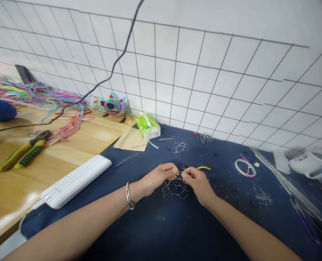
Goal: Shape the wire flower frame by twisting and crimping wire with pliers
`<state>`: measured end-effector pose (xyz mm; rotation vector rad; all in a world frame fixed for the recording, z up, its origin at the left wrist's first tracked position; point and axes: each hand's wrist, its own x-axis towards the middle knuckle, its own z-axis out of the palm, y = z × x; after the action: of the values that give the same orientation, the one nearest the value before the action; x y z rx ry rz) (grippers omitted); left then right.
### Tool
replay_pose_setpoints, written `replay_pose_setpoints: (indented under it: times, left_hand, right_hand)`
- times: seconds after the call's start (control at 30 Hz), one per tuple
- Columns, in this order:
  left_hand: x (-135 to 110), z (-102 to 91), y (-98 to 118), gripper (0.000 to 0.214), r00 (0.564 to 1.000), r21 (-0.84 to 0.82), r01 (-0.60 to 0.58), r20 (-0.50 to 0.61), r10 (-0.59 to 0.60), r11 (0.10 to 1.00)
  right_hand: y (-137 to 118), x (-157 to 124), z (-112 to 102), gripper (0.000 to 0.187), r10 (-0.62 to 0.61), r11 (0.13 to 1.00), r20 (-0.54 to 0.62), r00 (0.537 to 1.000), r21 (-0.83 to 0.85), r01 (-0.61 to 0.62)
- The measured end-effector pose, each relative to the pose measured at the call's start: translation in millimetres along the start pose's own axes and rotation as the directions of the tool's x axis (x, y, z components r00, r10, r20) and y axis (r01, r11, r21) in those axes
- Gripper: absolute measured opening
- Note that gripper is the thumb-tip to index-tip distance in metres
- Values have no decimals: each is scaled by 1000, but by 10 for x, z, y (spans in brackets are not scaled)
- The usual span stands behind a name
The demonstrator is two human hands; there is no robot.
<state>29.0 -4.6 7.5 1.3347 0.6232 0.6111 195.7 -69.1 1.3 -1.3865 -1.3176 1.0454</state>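
Note:
Both my hands meet over a dark blue cloth (pixel 155 224). My left hand (pixel 161 174), with a silver bangle on its wrist, is closed in a pinch on a thin wire. My right hand (pixel 195 179) is also closed in a pinch on the same piece, a loose ring-shaped tangle of thin silvery wire (pixel 175 189) that hangs just under the fingertips and touches the cloth. A yellow-handled small tool (pixel 203 168) lies right behind my right hand.
More wire tangles (pixel 180 146) lie further back. A white flat case (pixel 75 180), yellow-green pliers (pixel 24 151), coloured cords (pixel 38 95), a green packet (pixel 148 126), a tape ring (pixel 245 168) and a white mug (pixel 309 164) stand around. A wire grid (pixel 204 79) backs the table.

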Motion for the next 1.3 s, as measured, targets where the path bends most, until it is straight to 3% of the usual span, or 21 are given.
replay_pose_setpoints:
  times: [0.33, 0.57, 0.73, 1.13, 1.3]
  left_hand:
    - [-33, -37, 62, 25, 984, 66, 50, 167, -61, 997]
    - [-13, -18, -52, 36, 993, -9, 32, 113, -31, 999]
    - [-9, 14, -91, 27, 991, 26, 20, 131, -23, 999]
    - [-20, 63, -155, 22, 1000, 35, -27, 12, 27, 999]
    - [-35, 58, -165, 19, 998, 25, -52, -29, 52, 998]
  right_hand:
    - [45, 11, -59, 17, 67, 990, 0, 998, 125, -67]
    - [66, 24, -78, 14, 90, 980, 31, 995, 173, -94]
    - [91, 33, -74, 14, 97, 977, 50, 994, 187, -105]
    - [119, 17, -84, 15, 74, 982, 90, 993, 169, -88]
    - [113, 3, -87, 23, 60, 987, 87, 994, 142, -72]
